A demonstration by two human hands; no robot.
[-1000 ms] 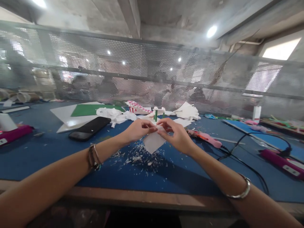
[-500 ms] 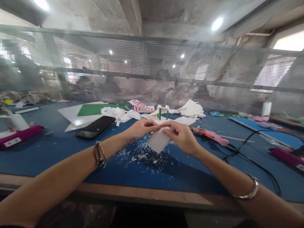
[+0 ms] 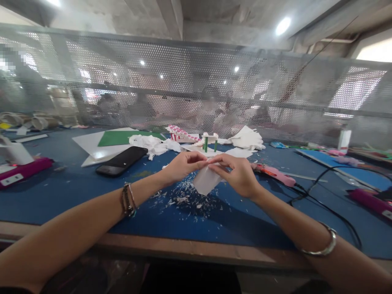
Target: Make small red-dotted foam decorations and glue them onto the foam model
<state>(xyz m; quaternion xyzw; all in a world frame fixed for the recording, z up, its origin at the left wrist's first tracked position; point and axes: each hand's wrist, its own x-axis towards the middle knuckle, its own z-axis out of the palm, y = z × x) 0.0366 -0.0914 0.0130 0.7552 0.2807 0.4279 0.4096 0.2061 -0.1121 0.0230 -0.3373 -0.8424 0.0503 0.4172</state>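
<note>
A small white sheet (image 3: pixel 206 182), thin like paper or foam, hangs above the blue table, its top edge pinched between my fingers. My left hand (image 3: pixel 184 165) is closed, thumb and forefinger meeting at that edge. From the right, my right hand (image 3: pixel 239 172) grips the sheet between thumb and fingers, covering part of it. Both sets of fingertips nearly touch. White scraps (image 3: pixel 183 200) are scattered on the table beneath. Just beyond my hands stands a small white piece with green posts (image 3: pixel 206 143).
A black phone (image 3: pixel 122 161) lies left, near white and green sheets (image 3: pixel 122 139). A pink glue gun (image 3: pixel 275 174) with a black cable rests right. Purple power strips (image 3: pixel 26 172) sit at the sides. A perforated metal screen (image 3: pixel 171 81) stands behind the table.
The sheet has turned slightly between my fingers, its lower corner now blunter. My hands stay close together, still pinching it. The view has shifted a little.
</note>
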